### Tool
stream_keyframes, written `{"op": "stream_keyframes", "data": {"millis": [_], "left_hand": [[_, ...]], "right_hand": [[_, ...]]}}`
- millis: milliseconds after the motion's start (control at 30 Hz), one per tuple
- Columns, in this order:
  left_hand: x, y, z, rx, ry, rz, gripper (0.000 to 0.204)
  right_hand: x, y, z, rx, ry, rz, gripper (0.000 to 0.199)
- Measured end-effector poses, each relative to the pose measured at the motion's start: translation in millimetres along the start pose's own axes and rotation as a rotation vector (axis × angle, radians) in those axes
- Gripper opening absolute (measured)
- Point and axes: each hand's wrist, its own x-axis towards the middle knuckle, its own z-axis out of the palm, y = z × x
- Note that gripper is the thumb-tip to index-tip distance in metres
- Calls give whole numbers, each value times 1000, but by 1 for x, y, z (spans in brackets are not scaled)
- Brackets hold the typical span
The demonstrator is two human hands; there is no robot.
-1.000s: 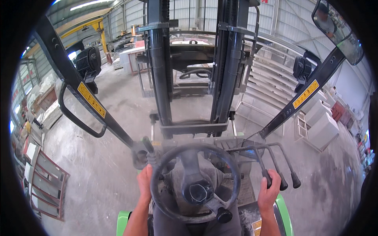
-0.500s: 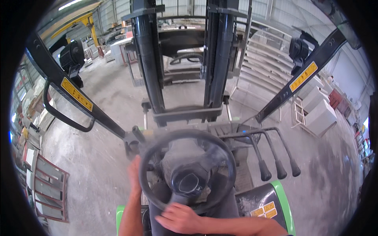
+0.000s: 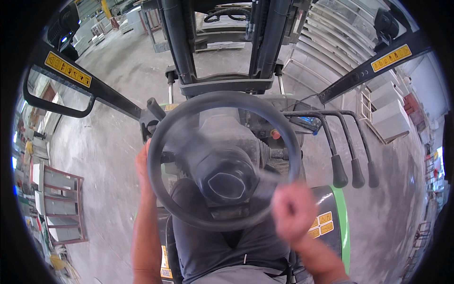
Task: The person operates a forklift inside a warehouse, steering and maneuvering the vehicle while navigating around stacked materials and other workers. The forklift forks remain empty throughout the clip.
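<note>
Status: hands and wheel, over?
Right hand blurred, at steering wheel, lower right. Left hand at its left side, grip unclear. Mast partly blocks forward view.

Grey floor [image 3: 109, 189] (streaked, dusty); pale wall [image 3: 429, 87] far right.

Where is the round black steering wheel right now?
In the head view, the round black steering wheel sits near the centre, left of the three black levers, with the blurred right hand overlapping its lower right.

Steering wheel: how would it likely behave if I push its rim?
The steering wheel would probably turn rather than slide, since it is mounted at its centre. Its blurred spokes suggest easy rotation. The thick, round rim looks stiff, probably flexing little.
</note>
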Motion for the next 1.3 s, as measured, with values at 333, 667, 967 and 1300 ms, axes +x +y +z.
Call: {"op": "stream_keyframes", "data": {"millis": [333, 667, 967, 1300], "left_hand": [[7, 1, -7, 89, 54, 136, 42], [-7, 28, -7, 35, 45, -71, 43], [-15, 35, -1, 62, 85, -78, 46], [-22, 27, 3, 347, 235, 319, 47]], "right_hand": [[-11, -91, 152, 298, -303, -363, 21], [-46, -65, 35, 153, -195, -209, 16], [-70, -57, 36, 170, -211, -169, 10], [37, -108, 159, 261, -163, -373, 13]]}}
